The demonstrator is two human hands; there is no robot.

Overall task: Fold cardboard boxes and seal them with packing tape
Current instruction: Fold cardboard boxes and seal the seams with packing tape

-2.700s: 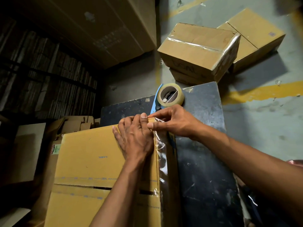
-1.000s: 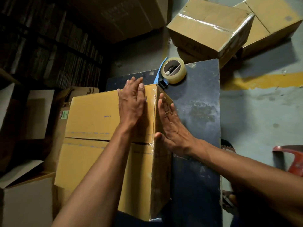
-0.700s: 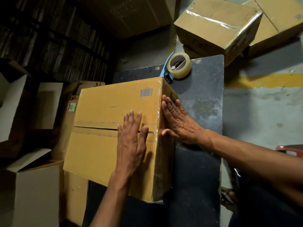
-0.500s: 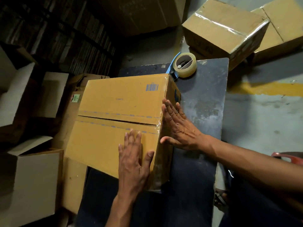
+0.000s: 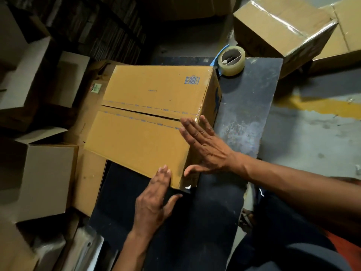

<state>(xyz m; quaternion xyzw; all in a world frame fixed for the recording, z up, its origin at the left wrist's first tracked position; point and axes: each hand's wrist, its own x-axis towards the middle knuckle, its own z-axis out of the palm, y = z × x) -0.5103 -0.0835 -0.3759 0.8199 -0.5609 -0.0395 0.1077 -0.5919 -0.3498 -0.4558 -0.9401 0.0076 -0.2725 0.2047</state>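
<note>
I see the box [image 5: 148, 122] on the dark table [image 5: 242, 118]. My right hand [image 5: 205, 147] lies flat, pressing its taped right edge; my left hand [image 5: 154, 200] touches the near corner, fingers straight. The middle seam looks untaped; the tape roll [image 5: 231, 60] waits behind. Two sealed boxes [image 5: 281, 26] lie on the floor.

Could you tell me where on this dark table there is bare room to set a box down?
Bare table lies right of the box, below the tape roll. The floor left of the table is crowded with open boxes.
</note>
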